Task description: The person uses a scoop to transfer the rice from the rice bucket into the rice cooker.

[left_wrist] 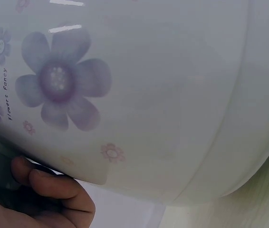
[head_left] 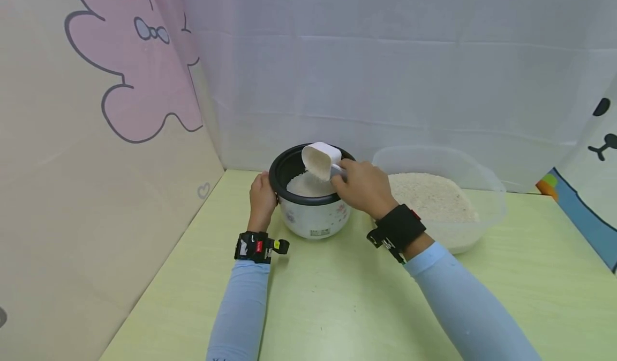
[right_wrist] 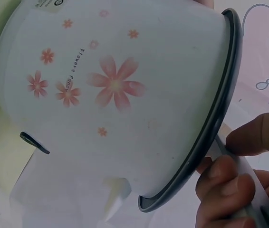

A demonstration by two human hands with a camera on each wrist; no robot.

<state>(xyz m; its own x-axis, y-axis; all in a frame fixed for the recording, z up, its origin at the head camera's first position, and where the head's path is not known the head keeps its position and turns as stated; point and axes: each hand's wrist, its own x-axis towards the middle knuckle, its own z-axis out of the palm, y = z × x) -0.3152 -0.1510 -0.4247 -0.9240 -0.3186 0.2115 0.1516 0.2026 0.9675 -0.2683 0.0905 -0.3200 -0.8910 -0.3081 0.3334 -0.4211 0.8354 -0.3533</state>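
A white rice cooker (head_left: 315, 220) with a black rim and printed flowers stands on the table, white rice (head_left: 300, 187) inside it. My left hand (head_left: 262, 201) holds the cooker's left side; in the left wrist view its fingers (left_wrist: 61, 186) curl in beside the flowered wall (left_wrist: 172, 95). Over the cooker's opening, my right hand (head_left: 365, 188) grips a white scoop (head_left: 329, 150) by its handle. The scoop tilts mouth-down to the left, with rice (head_left: 318, 164) at its mouth. The right wrist view shows thumb and fingers (right_wrist: 229, 183) around the handle, beside the black rim (right_wrist: 220, 102).
Right of the cooker, a translucent bin (head_left: 493, 195) holds a large heap of rice (head_left: 431, 197), close to my right forearm. A pale curtain (head_left: 366, 82) hangs along the table's back edge, and a printed sheet (head_left: 140, 189) borders its left side. The tabletop (head_left: 328, 307) is light green.
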